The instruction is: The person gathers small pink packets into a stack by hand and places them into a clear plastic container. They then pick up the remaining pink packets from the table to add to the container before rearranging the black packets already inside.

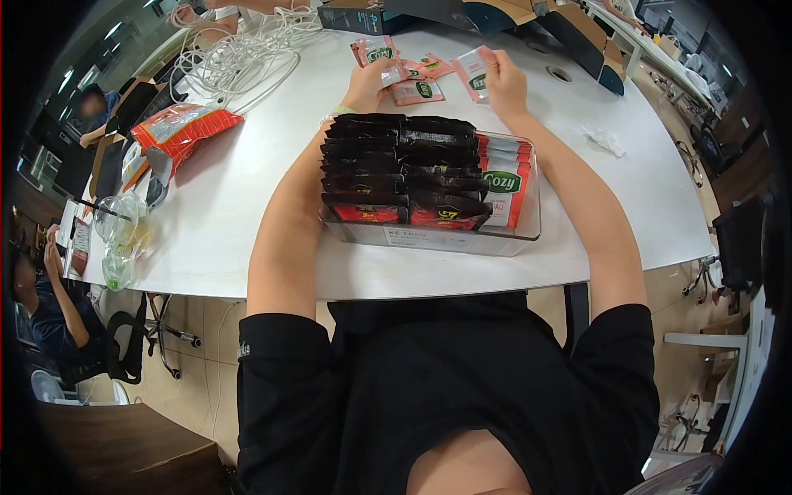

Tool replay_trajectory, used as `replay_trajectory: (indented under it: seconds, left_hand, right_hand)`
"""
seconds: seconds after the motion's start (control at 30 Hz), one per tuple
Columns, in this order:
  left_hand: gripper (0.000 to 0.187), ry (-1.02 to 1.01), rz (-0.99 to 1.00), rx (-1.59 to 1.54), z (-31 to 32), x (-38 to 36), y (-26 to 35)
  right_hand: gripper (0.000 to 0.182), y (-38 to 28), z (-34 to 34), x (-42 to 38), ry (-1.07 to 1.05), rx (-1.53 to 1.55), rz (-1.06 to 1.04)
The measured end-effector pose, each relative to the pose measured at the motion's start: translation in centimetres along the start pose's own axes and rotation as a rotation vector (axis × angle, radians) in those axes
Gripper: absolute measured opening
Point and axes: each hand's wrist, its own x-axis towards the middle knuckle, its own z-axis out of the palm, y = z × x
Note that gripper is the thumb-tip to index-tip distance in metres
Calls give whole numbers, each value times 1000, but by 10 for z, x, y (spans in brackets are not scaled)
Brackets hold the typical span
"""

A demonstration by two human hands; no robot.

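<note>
My right hand [506,82] grips a pink-and-white Cozy tea sachet [474,74] by its right edge, above the far part of the table. My left hand [367,86] is closed on another Cozy sachet [378,51], beside a small loose pile of Cozy sachets [417,91]. Between my forearms stands a clear plastic box [528,223]. Two columns of black-and-red coffee sachets [445,210] fill most of it, upright in rows. A row of Cozy sachets [505,186] stands along the box's right side.
A red snack bag [183,132] and a crumpled clear plastic bag [124,239] lie at left. Tangled white cables [239,62] cover the back left. Opened dark cardboard boxes [577,41] sit at the back. A crumpled white wrapper [605,140] rests at right. Another person [49,305] is at far left.
</note>
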Motion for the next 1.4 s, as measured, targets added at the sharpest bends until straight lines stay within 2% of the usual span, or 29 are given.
replay_trajectory:
  seconds: [0.07,0.17,0.23,0.33,0.47,0.57,0.67,0.77,0.83,0.93,1.03,1.17,1.27,1.4]
  left_hand:
    - [29,7,22,-6,-1,1,-1]
    - [32,0,66,-65,-2,2,0]
    - [33,4,114,-142,-4,7,-4]
    - [35,93,199,-129,-2,5,-6]
    - [33,154,155,-93,-4,6,-3]
    - [27,158,134,-99,-12,16,-8]
    - [24,77,120,-128,-21,23,-12]
    - [25,43,139,-136,-8,14,-6]
    - [26,89,174,-96,2,4,-3]
    - [30,13,111,-123,-6,13,-4]
    - [36,-39,212,-64,-14,22,-5]
    - [50,82,238,-121,8,-1,0]
    - [59,157,286,-62,8,-1,-1]
    - [63,205,338,47,0,10,-4]
  right_hand:
    - [33,10,0,6,38,59,138]
    - [36,25,4,10,85,113,229]
    - [34,40,11,12,51,163,345]
    - [35,46,13,9,-31,151,421]
    - [42,29,4,6,-242,197,413]
    - [50,19,0,3,-363,183,313]
    - [57,-2,-4,-1,-429,-65,194]
    - [56,-4,-2,-8,-452,-271,-116]
    - [49,-5,-1,-8,-464,-321,-121]
    - [42,11,6,-8,-451,-325,-132]
    - [40,11,5,-10,-463,-336,-210]
    - [43,-4,0,-15,-401,-349,-372]
    - [46,-19,-5,-12,-441,-569,-304]
    - [48,-18,-7,-13,-323,-677,-371]
